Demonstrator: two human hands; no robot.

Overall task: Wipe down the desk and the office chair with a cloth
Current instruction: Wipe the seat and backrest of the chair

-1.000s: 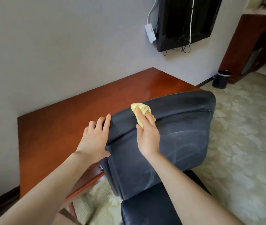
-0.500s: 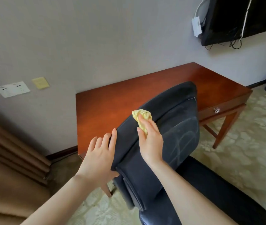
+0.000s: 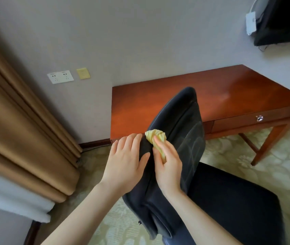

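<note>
Right hand (image 3: 168, 167) is closed around a bunched yellow cloth (image 3: 155, 137), pressing it against the upper side edge of the office chair backrest (image 3: 181, 131); the cloth protrudes above the fingers and touches the dark upholstery. Left hand (image 3: 125, 161) is not closed on anything; it lies flat with fingers extended along the outer face of the same backrest edge, thumb on the near side, just beside the right hand with the edge of the backrest between them.

The backrest stands edge-on to the camera, tilted toward the right; faint streaks show on its front face; the chair seat (image 3: 232, 209) extends to the lower right, dark and bare.

The wooden desk (image 3: 229, 96) stands against the wall behind the chair; its top is glossy and reflects light; its left edge ends near the wall corner, its front edge carries a drawer with a small metal knob (image 3: 259, 118); one leg (image 3: 271, 142) shows at the right. The top of the backrest overlaps the desk front in view; contact cannot be determined.

Brown curtains (image 3: 20, 124) hang at the left, well apart from the chair; patterned carpet (image 3: 229, 156) lies open between them and to the right of the desk leg. A white socket plate (image 3: 60, 76) and a yellow plate (image 3: 83, 73) sit on the wall; a dark wall-mounted screen (image 3: 285, 20) occupies the upper right corner.
</note>
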